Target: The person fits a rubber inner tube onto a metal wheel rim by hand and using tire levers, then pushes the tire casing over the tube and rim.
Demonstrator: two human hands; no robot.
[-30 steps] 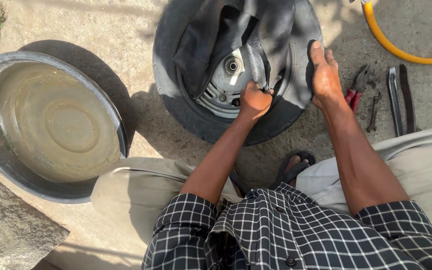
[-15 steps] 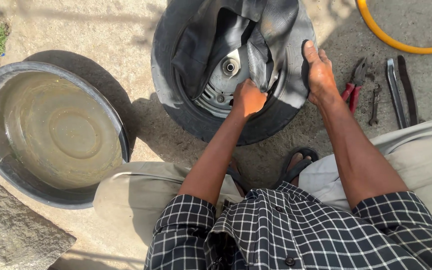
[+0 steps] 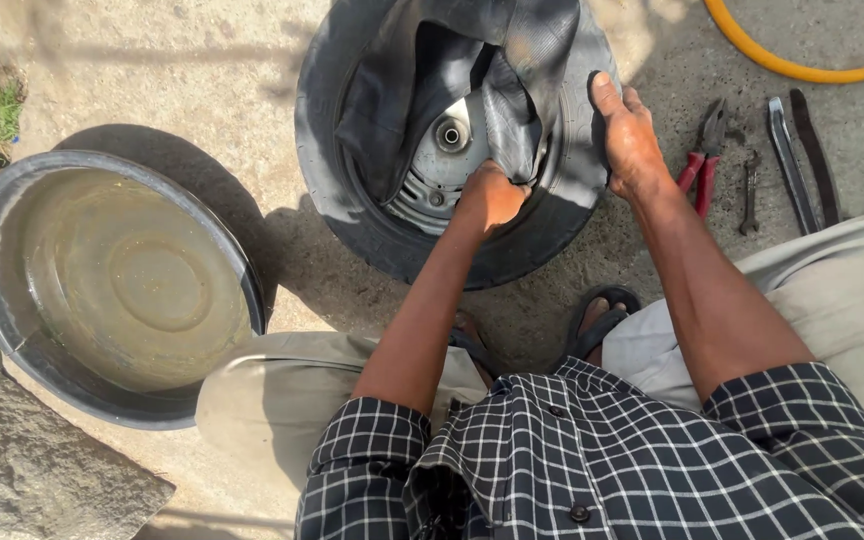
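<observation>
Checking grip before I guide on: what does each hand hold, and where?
Left hand grips a fold of the inner tube near the wheel hub. Right hand presses the tyre sidewall.

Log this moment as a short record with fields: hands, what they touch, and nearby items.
left hand: gripping the inner tube inside the wheel
right hand: pressed flat on the tyre
tyre: lying on the ground, tube bunched over the rim
basin: left of the tyre, holds murky water
tools: pliers, spanner, tyre levers
hose: yellow, top right

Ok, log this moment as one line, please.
left hand: gripping inner tube inside tyre | right hand: pressed on tyre rim side | basin: water, left | pliers: on ground
</observation>
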